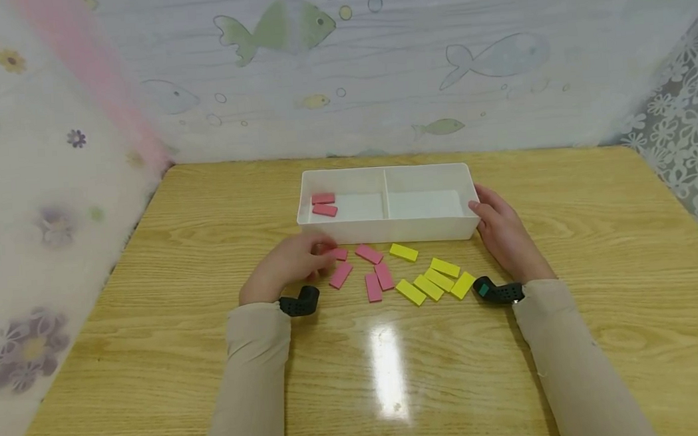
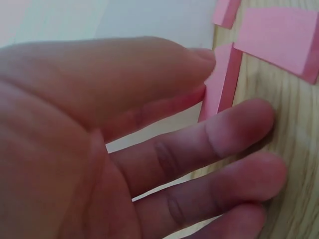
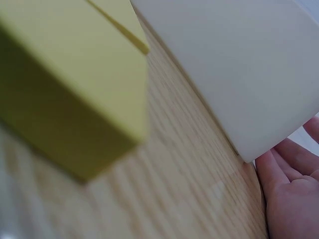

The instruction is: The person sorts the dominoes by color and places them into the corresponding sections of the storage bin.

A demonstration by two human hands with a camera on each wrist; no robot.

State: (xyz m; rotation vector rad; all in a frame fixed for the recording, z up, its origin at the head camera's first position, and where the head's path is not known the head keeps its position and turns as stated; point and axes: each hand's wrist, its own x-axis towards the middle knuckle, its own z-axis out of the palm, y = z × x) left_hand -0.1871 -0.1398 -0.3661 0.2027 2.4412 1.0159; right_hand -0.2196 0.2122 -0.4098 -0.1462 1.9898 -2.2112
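Note:
My left hand (image 1: 294, 261) is at the front left of a white two-compartment box (image 1: 386, 232). Its thumb and index finger pinch one end of a pink block (image 2: 221, 82) lying on the table; the other fingers (image 2: 244, 127) are spread loosely. At the box's right end, my right hand (image 1: 506, 235) grips the wall, thumb over the rim and fingers outside. Two pink blocks (image 1: 324, 210) lie in the left compartment. Several more pink blocks (image 1: 373, 288) lie before the box, beside several yellow blocks (image 1: 411, 292).
The wooden table (image 1: 154, 363) meets a wall with painted fish (image 1: 292, 27) at the back. A divider (image 1: 386, 192) splits the box in two. One yellow block (image 3: 75, 89) looms close in the right wrist view, near the box's front wall.

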